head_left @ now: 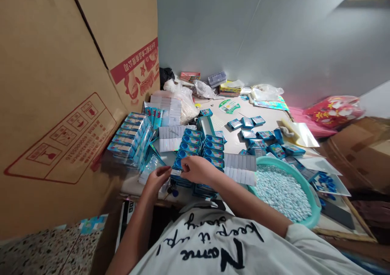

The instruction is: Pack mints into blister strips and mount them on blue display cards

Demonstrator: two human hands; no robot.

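My left hand (157, 179) is at the near left end of the left stack of blue boxes (189, 147). Its fingertips are drawn together in a pinch beside the nearest box, and what they hold, if anything, is too small to make out. Over the near end of the same stack, my right hand (198, 170) has its fingers curled closed, and their contents are hidden. Between both hands shows a pale strip on a blue box (176, 172). A second stack of blue boxes (214, 151), with round recesses, stands just to the right.
A turquoise basin (315, 210) of small pale wrapped pieces stands at right. Loose blue boxes (265, 135) lie behind it. White segmented trays (240, 168) flank the stacks. Wrapped blue packs (129, 135) lean by a big carton (61, 104) at left. Plastic bags (183, 100) sit farther back.
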